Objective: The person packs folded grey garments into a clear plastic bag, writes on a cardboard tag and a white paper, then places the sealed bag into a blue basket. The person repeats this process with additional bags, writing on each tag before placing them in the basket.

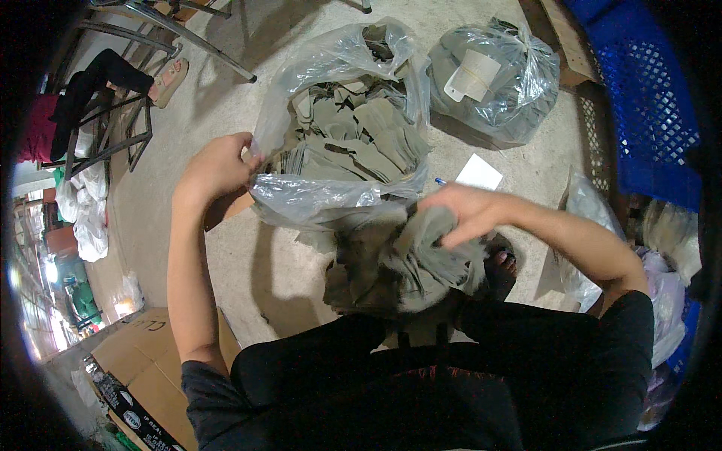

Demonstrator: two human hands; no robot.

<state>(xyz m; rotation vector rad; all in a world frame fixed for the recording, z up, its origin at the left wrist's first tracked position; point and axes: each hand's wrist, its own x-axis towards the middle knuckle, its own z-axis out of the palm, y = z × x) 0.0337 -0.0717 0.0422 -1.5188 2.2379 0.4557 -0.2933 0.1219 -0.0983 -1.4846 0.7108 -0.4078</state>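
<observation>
A clear plastic bag [316, 197] stands with its mouth spread, full of cut grey-green fabric pieces [361, 135]. My left hand [218, 169] pinches the bag's left rim. Over my lap, my right hand [466, 210] is closed on a loose bunch of the same fabric pieces [432, 259]. More pieces lie under that bunch, between my knees and the bag. A blue pen tip [441, 181] pokes out beside my right hand; whether it is held there I cannot tell.
A tied clear bag [519, 101] of similar fabric, with a white tag on it, sits behind right. White paper [480, 173] lies on the floor. Blue crates [650, 113] line the right side. A cardboard box [154, 361] stands near left; a seated person's leg [113, 71] is far left.
</observation>
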